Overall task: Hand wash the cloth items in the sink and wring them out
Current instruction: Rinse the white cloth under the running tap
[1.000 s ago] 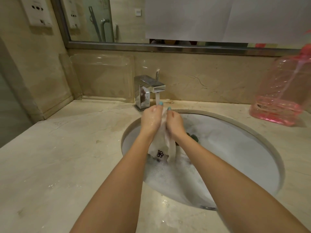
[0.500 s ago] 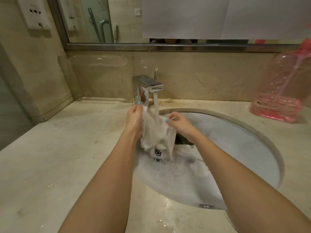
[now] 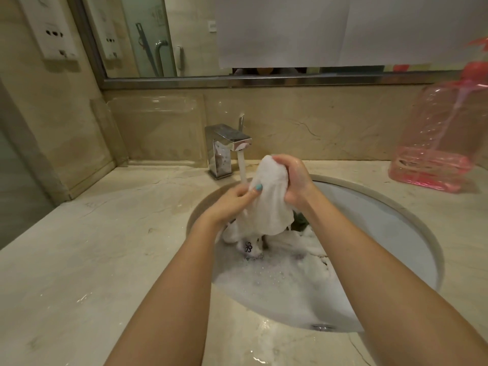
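Note:
A wet white cloth [image 3: 269, 204] with a small dark flower print hangs over the round sink [image 3: 396, 225], which holds soapy water and foam [image 3: 277, 278]. My right hand [image 3: 295, 178] grips the cloth's bunched top, raised beside the running stream from the chrome tap [image 3: 227, 146]. My left hand [image 3: 232, 202] holds the cloth's left side lower down, thumb pressed against the fabric, right under the water stream. A dark green cloth item [image 3: 299, 223] peeks from the foam behind my right wrist, mostly hidden.
A pink translucent bottle [image 3: 443, 143] with a pump stands on the marble counter [image 3: 92, 247] at the back right. A mirror [image 3: 184, 35] runs along the wall behind the tap. A clear splash panel [image 3: 155, 130] sits at the back left.
My right hand has risen and closed round the cloth's top; my left hand dropped lower onto the cloth's side. The cloth, spread between both hands before, is now bunched.

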